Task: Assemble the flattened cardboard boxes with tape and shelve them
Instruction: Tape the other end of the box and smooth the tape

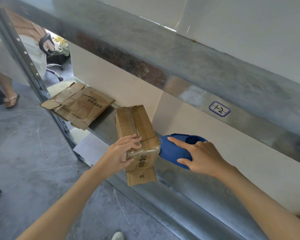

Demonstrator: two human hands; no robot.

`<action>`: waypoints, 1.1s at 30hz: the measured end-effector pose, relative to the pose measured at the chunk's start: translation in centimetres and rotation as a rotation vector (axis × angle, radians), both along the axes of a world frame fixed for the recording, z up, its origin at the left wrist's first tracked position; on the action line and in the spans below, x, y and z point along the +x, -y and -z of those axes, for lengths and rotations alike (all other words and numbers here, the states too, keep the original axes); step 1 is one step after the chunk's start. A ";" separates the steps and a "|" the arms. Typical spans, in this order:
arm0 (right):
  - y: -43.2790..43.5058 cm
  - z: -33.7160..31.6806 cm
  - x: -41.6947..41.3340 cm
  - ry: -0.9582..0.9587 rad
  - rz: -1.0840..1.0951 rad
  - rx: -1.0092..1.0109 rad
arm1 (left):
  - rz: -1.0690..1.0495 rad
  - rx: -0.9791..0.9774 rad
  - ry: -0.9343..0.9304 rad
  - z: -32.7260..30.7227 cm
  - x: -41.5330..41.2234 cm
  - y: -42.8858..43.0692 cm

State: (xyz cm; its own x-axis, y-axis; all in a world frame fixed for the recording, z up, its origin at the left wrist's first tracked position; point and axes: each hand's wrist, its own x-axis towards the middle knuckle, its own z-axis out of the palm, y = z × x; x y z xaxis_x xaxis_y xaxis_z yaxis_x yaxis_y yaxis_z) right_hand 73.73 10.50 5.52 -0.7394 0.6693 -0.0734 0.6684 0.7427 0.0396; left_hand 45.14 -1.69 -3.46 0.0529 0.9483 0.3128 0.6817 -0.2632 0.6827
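A small brown cardboard box [136,125] lies on the metal shelf [102,126], its near end hanging over the front edge with a flap marked #8 pointing down. Clear tape wraps its near end. My left hand [123,153] grips that end, fingers on top and thumb on the front face. My right hand [200,155] holds a blue tape dispenser [175,149], whose nose touches the box's right near corner. A flattened cardboard box [79,105] lies further left on the same shelf.
An upper shelf beam [189,66] carries a label reading 1-2 [219,109]. The rack's upright post [26,56] stands at the left. Behind it a person [10,71] stands near an office chair [49,49]. Grey tiled floor [24,144] lies below.
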 end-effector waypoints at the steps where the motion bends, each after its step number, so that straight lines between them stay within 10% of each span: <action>1: 0.2 0.1 -0.1 0.001 0.014 0.003 | 0.000 -0.001 -0.002 0.0 0.0 -0.1; 27: -1.0 11.6 0.7 -0.415 0.396 -0.416 | -0.117 0.075 -0.178 -1.2 1.7 1.3; 33: -0.9 9.3 0.5 -0.212 0.314 -0.076 | -0.165 0.080 -0.107 -0.6 2.0 1.5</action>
